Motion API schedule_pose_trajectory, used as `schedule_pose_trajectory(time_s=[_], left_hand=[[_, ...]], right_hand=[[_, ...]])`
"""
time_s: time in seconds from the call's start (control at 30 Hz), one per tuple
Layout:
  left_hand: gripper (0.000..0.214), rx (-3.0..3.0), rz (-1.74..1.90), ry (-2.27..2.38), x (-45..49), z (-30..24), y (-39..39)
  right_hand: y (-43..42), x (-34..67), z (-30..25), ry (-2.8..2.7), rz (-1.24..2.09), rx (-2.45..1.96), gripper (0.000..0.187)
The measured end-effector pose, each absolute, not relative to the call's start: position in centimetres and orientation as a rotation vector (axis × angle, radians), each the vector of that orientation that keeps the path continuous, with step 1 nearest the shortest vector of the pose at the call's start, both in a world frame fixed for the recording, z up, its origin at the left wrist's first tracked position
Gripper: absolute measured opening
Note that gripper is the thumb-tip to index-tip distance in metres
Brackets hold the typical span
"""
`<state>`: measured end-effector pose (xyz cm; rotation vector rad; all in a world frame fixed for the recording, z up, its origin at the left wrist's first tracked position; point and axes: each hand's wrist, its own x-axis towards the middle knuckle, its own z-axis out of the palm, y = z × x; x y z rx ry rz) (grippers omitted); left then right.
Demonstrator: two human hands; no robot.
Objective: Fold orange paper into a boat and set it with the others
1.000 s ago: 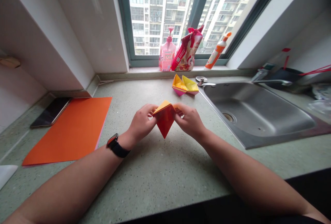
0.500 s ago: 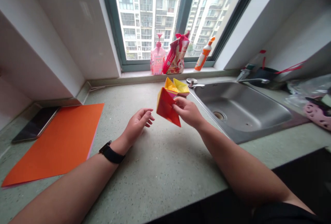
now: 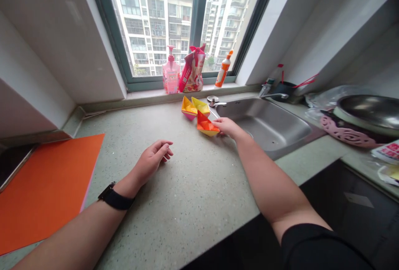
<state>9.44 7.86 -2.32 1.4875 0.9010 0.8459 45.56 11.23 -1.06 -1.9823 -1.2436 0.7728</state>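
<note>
My right hand (image 3: 229, 127) reaches out over the counter (image 3: 193, 187), and its fingertips are closed on the right end of an orange-red folded paper boat (image 3: 205, 124). The boat sits on the counter by the sink's left edge. Just behind it lies a yellow and pink folded paper boat (image 3: 193, 107). My left hand (image 3: 152, 159) rests on the counter well to the left. Its fingers are loosely spread and hold nothing, and a black watch is on the wrist.
An orange paper sheet (image 3: 46, 187) lies at the left, with a phone (image 3: 12, 164) beside it. The steel sink (image 3: 264, 122) is on the right. A pink soap bottle (image 3: 171, 76), a pink bag (image 3: 191, 72) and an orange bottle (image 3: 223, 70) stand on the sill. A pan (image 3: 368, 112) sits at the far right.
Both hands held the orange-red fold. My left hand then let go and sank to the counter, while my right hand carried the boat forward and set it down by the other boat.
</note>
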Motion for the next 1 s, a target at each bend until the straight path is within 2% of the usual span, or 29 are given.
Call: schedule_pose_trajectory(time_s=[0.07, 0.23, 0.33, 0.57, 0.73, 1.0], left_hand=[[0.041, 1.475, 0.844, 0.907, 9.4, -2.3, 7.8], [0.044, 1.456, 0.84, 0.92, 9.4, -2.3, 7.9], [0.044, 1.47, 0.826, 0.93, 9.3, -2.4, 7.9], [0.043, 1.497, 0.832, 0.918, 9.4, -2.6, 8.0], [0.044, 1.506, 0.82, 0.932, 9.2, -2.6, 8.0], [0.046, 1.536, 0.839, 0.925, 9.1, -2.9, 8.2]], right_hand=[[11.4, 45.5, -1.0, -1.248, 0.697, -2.009, 0.032], [10.3, 45.2, 1.5, -1.287, 0.351, -1.998, 0.026], [8.7, 44.3, 3.1, -1.634, 0.149, -1.838, 0.031], [7.4, 42.7, 3.2, -2.139, 0.14, -1.761, 0.012], [8.1, 43.1, 2.6, -2.075, 0.083, -1.826, 0.015], [8.7, 43.2, 2.1, -1.943, -0.114, -1.878, 0.01]])
